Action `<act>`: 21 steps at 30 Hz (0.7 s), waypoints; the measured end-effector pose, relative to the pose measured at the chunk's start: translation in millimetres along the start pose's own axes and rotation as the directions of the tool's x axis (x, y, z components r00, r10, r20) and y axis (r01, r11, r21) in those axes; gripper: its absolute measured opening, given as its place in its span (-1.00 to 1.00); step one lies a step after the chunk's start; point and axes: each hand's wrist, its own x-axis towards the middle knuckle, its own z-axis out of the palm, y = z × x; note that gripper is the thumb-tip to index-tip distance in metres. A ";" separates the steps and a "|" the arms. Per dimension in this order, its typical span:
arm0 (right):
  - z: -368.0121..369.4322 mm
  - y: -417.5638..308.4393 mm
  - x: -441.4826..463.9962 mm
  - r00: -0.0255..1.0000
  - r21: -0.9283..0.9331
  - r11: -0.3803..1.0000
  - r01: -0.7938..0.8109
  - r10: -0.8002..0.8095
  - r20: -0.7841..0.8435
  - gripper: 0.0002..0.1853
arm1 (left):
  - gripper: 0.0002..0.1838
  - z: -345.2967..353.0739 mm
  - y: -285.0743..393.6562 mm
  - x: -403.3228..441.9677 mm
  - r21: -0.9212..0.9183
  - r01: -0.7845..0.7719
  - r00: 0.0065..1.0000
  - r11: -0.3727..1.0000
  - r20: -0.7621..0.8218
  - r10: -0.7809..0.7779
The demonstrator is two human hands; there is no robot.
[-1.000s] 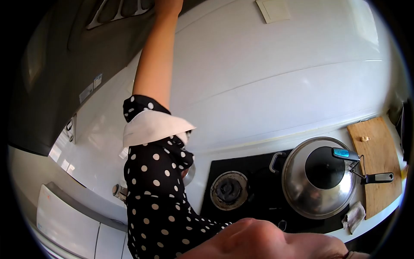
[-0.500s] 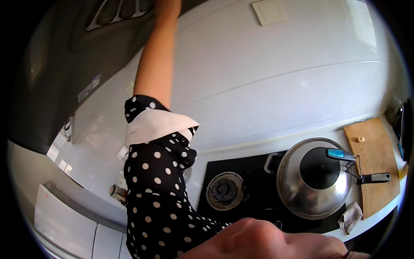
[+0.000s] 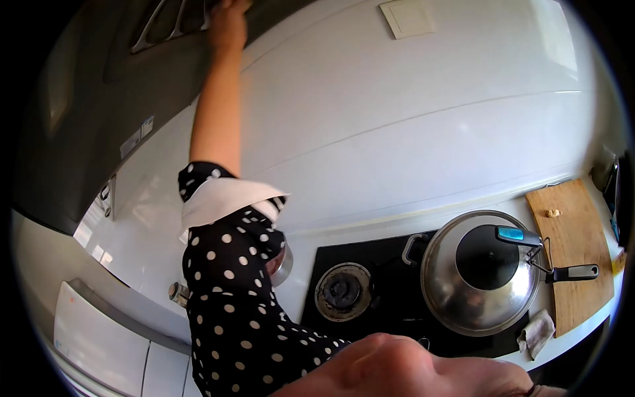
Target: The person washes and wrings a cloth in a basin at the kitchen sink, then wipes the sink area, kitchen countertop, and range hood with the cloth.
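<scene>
My left hand (image 3: 228, 28) is raised to the top edge of the head view, at the front of the dark range hood (image 3: 73, 165). Its fingers are blurred and partly cut off by the frame, so I cannot tell whether they are open or closed. The hand is near the hood's metal-framed openings (image 3: 175, 26). A black sleeve with white dots and a pale cuff covers the upper arm. My right hand is out of view.
On the black cooktop (image 3: 397, 301) are a bare burner (image 3: 342, 292) and a lidded wok (image 3: 436, 284). Rightward lie a cutting board (image 3: 575, 231) with a small pale piece (image 3: 553, 213) and a cloth (image 3: 536, 334). A metal bowl (image 3: 284, 264) is partly behind the sleeve.
My left arm has shifted left and lower in the view, bringing the hand into sight at the hood. More of the metal bowl behind the sleeve shows.
</scene>
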 end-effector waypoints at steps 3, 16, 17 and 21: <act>-2.0 -9.8 2.9 1.000 0.036 0.999 -0.012 0.012 -0.015 -0.83 | -0.69 -3.0 -25.0 -19.1 -0.039 0.048 0.995 0.998 0.085 -0.044; -7.4 -15.1 4.4 0.999 0.052 0.998 -0.042 0.042 -0.004 -0.82 | -0.70 -13.8 69.5 51.4 -0.124 -0.028 0.997 0.992 -0.078 0.019; -8.9 -17.4 6.8 0.999 0.082 0.996 -0.038 0.039 -0.016 -0.81 | -0.69 0.2 61.7 53.2 -0.286 0.168 0.986 0.943 0.060 -0.158; -7.8 -16.5 4.2 0.999 0.116 0.992 -0.044 0.045 -0.005 -0.79 | -0.71 -30.8 55.3 70.5 -0.333 0.207 0.975 0.920 -0.004 -0.221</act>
